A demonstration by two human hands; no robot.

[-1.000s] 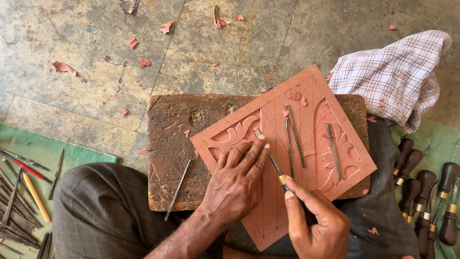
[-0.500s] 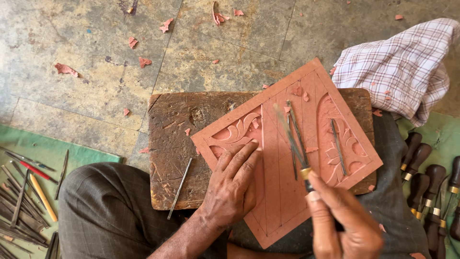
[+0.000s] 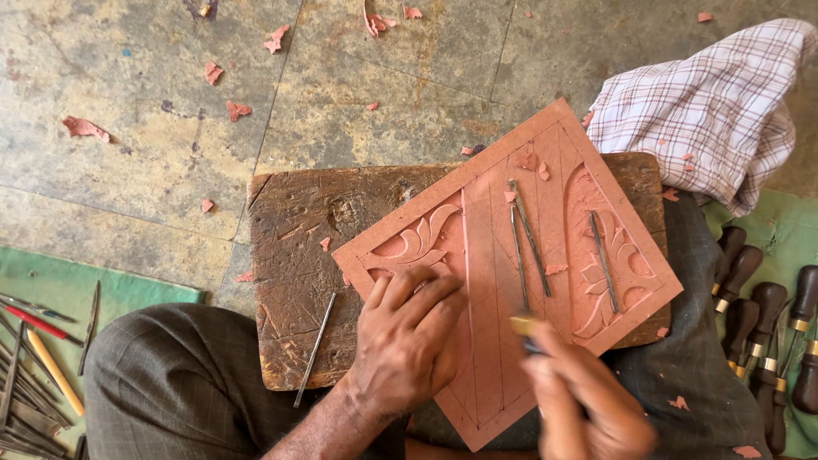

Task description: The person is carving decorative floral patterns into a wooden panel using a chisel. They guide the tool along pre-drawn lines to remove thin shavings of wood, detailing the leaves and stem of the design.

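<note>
Left hand (image 3: 407, 341) lies flat on the slab (image 3: 511, 273), fingers spread and pressing on its lower-left half, palm down, gripping nothing. The slab is a reddish square, turned so one corner points to 12 o'clock, and it lies across a dark wooden block (image 3: 307, 255) at the centre of view, overhanging the block's near edge toward the lap.

Right hand (image 3: 584, 400) sits at 5 o'clock from the slab's middle, badly blurred. Its fingers look closed round a tool (image 3: 521, 324) with a pale yellowish end (the grip itself is too smeared to read finely). That end lies over the slab's lower right part.

On the slab: leaf carving at its 9 o'clock corner, more relief along the 3 o'clock side, and three thin chisels (image 3: 528, 243) lying loose, two crossing near the middle, one over the right-hand carving.

One more thin rod (image 3: 315, 347) lies on the block at 7 o'clock, just left of the left hand.

Round about: checked cloth (image 3: 707, 111) at 2 o'clock, a row of dark-handled tools (image 3: 767, 324) at 3 to 4 o'clock on green matting, more slim tools (image 3: 34, 358) at 8 o'clock, and reddish chips (image 3: 85, 128) scattered over the stone floor at 10 to 12 o'clock.
</note>
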